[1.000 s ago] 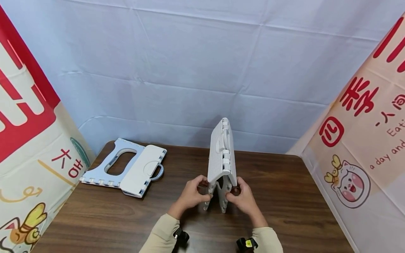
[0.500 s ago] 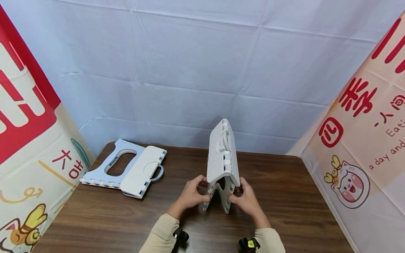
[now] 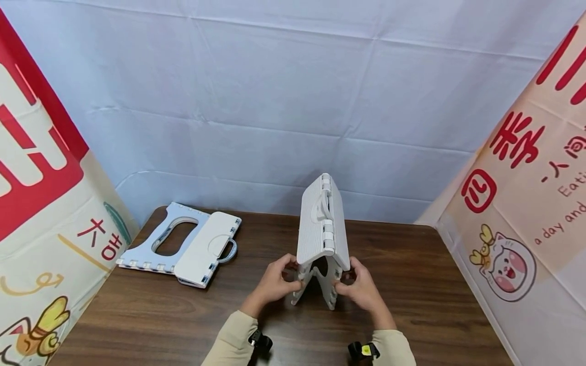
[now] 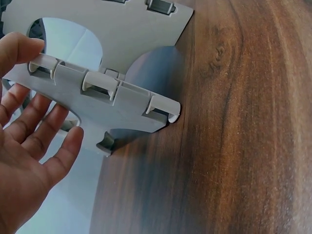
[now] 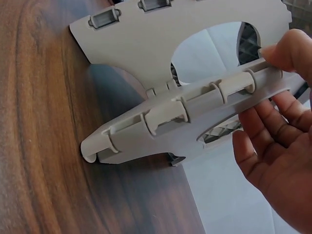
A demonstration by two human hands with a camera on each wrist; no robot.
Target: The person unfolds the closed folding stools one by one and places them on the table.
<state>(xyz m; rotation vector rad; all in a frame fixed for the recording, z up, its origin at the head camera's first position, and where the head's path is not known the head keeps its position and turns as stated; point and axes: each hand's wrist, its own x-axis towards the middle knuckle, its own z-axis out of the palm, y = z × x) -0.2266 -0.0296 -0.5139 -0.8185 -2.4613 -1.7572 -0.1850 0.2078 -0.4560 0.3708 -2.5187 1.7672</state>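
Observation:
A white folding stool [image 3: 313, 223] stands on the table, partly unfolded, its ribbed top bent into a peak and its two leg panels spread apart at the bottom. My left hand [image 3: 274, 281] grips the near edge of the left leg panel [image 4: 92, 90], thumb on the hinged edge and fingers behind. On the other side my right hand [image 3: 361, 290] pinches the right leg panel [image 5: 170, 117] the same way. A small carry handle [image 3: 325, 205] shows at the peak. Each wrist view shows the panel's feet down at the wood.
At the left on the brown table [image 3: 412, 284] lies a second folding stool [image 3: 206, 249], blue and white, folded flat with its loop handle to the right. A pale cloth [image 3: 274, 101] hangs behind the table, and printed cloths [image 3: 508, 269] stand at both sides.
The white stool's leg panels and top halves have spread wider apart. My right hand has moved slightly right with its panel, and my left hand slightly left. The blue-and-white stool has stayed put.

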